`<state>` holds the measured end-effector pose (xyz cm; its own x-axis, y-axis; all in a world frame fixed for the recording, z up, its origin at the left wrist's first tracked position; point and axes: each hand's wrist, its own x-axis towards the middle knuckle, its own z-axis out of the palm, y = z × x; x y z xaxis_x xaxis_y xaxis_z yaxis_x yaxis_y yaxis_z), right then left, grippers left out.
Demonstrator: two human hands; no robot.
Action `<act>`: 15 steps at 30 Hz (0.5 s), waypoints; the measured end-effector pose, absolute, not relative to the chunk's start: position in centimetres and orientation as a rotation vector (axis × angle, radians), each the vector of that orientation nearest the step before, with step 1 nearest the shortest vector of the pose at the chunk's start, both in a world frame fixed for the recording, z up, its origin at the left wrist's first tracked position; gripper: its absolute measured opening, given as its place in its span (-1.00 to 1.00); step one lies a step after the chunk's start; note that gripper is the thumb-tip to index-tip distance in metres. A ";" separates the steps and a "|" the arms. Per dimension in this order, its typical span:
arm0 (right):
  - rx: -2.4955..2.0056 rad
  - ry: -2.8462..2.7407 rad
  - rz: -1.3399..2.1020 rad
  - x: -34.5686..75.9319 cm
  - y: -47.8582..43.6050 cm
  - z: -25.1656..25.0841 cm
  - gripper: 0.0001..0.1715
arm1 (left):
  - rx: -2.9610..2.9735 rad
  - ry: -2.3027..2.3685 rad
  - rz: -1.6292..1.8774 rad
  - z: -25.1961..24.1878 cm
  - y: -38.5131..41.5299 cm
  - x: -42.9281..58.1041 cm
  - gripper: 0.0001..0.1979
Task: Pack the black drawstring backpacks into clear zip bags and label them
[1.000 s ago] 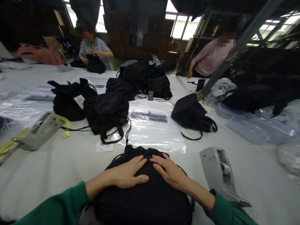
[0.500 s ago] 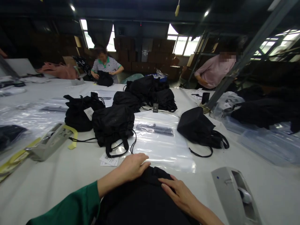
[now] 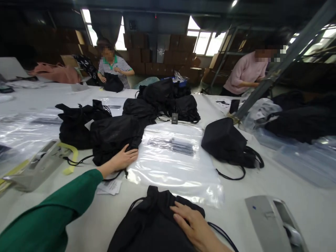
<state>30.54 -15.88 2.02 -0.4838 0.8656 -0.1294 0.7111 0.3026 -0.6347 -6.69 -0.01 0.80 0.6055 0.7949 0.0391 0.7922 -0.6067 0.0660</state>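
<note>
My left hand [image 3: 122, 159], in a green sleeve, reaches forward and rests against the near right side of a black drawstring bag [image 3: 112, 134]. Its fingers are stretched out, and the bag's handle is mostly hidden behind the hand and arm. Right in front of me lies another black drawstring bag [image 3: 154, 224], its gathered top pointing away and cords out at both sides. My right hand [image 3: 191, 222] lies open on the right part of this bag, fingers extended. Between the bags and beyond is a clear plastic bag [image 3: 170, 175] with printed text, flat on the table.
Tape dispensers stand at left [image 3: 39, 164] and lower right [image 3: 275, 224]. One black bag [image 3: 225, 143] lies right of the plastic; a pile of black bags [image 3: 160, 96] sits behind. White paper tags [image 3: 110, 187] lie under my left arm. Two people work across the table.
My left hand has left the near bag and moved forward and left to the other black bag. My right hand stays on the near bag, whose top and cords now show more. The view has shifted.
</note>
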 end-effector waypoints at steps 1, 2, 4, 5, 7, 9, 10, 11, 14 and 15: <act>-1.426 -2.335 0.892 30.6 -16.1 2.2 -0.58 | 2.775 1.352 0.098 1.1 0.1 -7.3 -0.57; -1.408 -2.343 0.827 30.5 -16.2 2.5 -0.60 | 2.771 1.341 0.106 1.3 0.1 -7.4 -0.57; -1.363 -2.377 0.685 29.9 -15.9 3.3 -0.65 | 2.755 1.335 0.151 1.6 0.3 -5.6 -0.64; -1.328 -2.403 0.636 29.6 -15.5 3.8 -0.67 | 2.745 1.328 0.183 1.5 0.3 -4.0 -0.68; -1.258 -2.427 0.606 29.0 -14.0 4.8 -0.67 | 2.721 1.296 0.238 1.4 0.0 -0.2 -0.70; -1.230 -2.370 0.645 29.0 -11.8 5.2 -0.63 | 2.699 1.273 0.259 1.7 -0.9 3.2 -0.67; -1.249 -2.307 0.663 29.3 -10.5 5.0 -0.60 | 2.690 1.279 0.254 2.0 -1.5 4.5 -0.64; -1.290 -2.231 0.670 29.8 -9.0 4.5 -0.58 | 2.682 1.298 0.244 2.4 -2.0 5.5 -0.61; -1.504 -2.084 0.627 31.6 -3.3 0.3 -0.53 | 2.658 1.383 0.194 3.1 -1.9 7.1 -0.65; -1.541 -2.108 0.580 32.0 -1.1 -1.8 -0.52 | 2.657 1.396 0.167 3.0 -1.1 7.2 -0.67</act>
